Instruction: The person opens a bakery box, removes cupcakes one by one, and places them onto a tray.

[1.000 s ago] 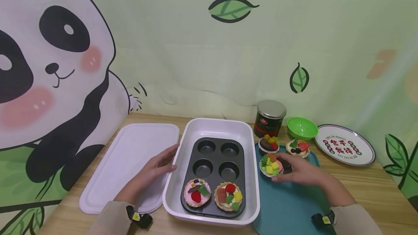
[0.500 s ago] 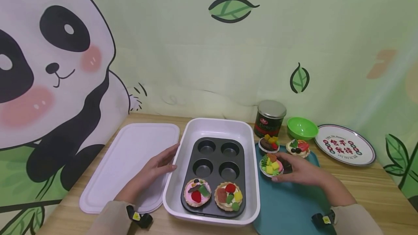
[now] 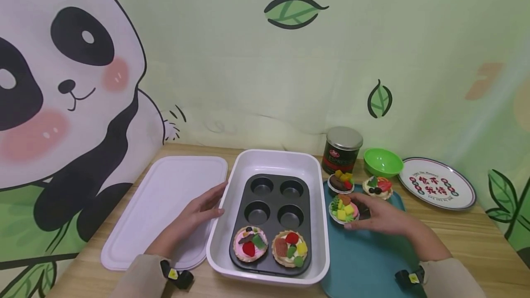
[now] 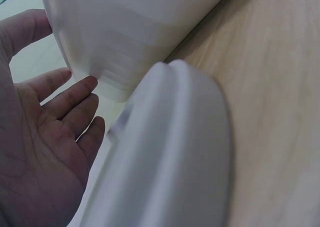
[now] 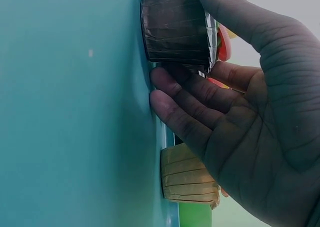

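My right hand [image 3: 383, 215] holds a toy cupcake [image 3: 344, 210] with pink, yellow and green topping between thumb and fingers. In the right wrist view, that cupcake's dark pleated cup [image 5: 175, 27] stands on the teal tray [image 5: 65, 137]. The fingertips of my left hand [image 3: 198, 208] rest at the left wall of a deep white pan [image 3: 219, 252], fingers loosely extended, as the left wrist view also shows. Inside the pan lies a dark muffin tin [image 3: 273, 243]; a pink-cream tart [image 3: 250, 244] and a cream tart [image 3: 289, 249] sit in its two near cups.
A chocolate cupcake [image 3: 341, 183] and a fruit-topped cupcake [image 3: 377, 187] stand on the tray's far end. Behind are a coffee tin [image 3: 342, 151], a green bowl [image 3: 383, 163] and a white plate [image 3: 436, 184]. A white lid [image 3: 165, 206] lies left of the pan.
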The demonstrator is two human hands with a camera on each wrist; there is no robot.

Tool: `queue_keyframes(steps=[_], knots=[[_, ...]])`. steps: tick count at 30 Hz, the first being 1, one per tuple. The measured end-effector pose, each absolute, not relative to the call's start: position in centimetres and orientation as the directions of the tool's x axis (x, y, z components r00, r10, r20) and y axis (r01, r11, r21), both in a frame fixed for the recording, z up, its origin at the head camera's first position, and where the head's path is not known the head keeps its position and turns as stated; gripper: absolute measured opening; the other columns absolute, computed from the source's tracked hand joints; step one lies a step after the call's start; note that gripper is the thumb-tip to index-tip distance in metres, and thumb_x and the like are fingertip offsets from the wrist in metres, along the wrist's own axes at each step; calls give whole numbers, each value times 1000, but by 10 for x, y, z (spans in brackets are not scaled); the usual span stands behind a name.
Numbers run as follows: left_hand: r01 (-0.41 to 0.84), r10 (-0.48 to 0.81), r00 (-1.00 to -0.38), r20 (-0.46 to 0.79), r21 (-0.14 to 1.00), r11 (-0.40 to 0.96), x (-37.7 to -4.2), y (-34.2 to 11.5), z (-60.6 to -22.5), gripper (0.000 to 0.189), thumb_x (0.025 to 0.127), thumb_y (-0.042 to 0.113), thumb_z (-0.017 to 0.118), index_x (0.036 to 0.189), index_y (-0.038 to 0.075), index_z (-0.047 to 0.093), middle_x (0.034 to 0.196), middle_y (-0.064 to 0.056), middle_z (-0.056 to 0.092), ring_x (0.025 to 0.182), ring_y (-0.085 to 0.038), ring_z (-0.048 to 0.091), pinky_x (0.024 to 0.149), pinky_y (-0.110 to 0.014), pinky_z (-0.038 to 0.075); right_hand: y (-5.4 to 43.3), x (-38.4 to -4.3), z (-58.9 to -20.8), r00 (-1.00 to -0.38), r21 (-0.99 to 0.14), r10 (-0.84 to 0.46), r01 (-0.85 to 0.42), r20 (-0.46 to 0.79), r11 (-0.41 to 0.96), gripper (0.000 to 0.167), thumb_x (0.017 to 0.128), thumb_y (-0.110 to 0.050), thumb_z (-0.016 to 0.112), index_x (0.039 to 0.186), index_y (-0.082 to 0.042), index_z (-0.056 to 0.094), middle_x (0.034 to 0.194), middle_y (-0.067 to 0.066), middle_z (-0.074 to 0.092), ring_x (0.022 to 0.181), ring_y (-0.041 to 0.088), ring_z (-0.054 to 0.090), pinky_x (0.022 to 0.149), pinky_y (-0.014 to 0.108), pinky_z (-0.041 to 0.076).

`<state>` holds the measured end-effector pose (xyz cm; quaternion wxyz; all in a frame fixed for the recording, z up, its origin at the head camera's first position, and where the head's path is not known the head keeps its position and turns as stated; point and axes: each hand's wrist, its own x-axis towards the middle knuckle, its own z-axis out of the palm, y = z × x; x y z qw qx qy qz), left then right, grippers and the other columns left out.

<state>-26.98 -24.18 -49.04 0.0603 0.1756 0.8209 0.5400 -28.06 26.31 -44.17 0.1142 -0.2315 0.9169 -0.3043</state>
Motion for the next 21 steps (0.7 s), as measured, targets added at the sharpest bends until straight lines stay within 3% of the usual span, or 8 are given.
queue_keyframes(steps=[13, 21], knots=[[213, 350, -933, 80, 908, 360, -268, -240, -487, 68, 95, 35, 63, 157, 30, 35, 162, -4, 33, 150, -33, 27, 117, -63, 19, 263, -281, -443, -864, -617, -499, -360, -62, 700, 75, 84, -47, 79, 143, -11, 50, 129, 8, 62, 115, 26, 59, 96, 51, 53], [225, 358, -929, 93, 910, 348, -268, -240, -488, 69, 95, 34, 63, 158, 28, 35, 162, -5, 34, 149, -33, 28, 118, -61, 20, 266, -280, -439, -861, -604, -508, -396, -17, 691, 72, 85, -47, 78, 142, -9, 52, 131, 9, 63, 119, 31, 59, 98, 56, 51]])
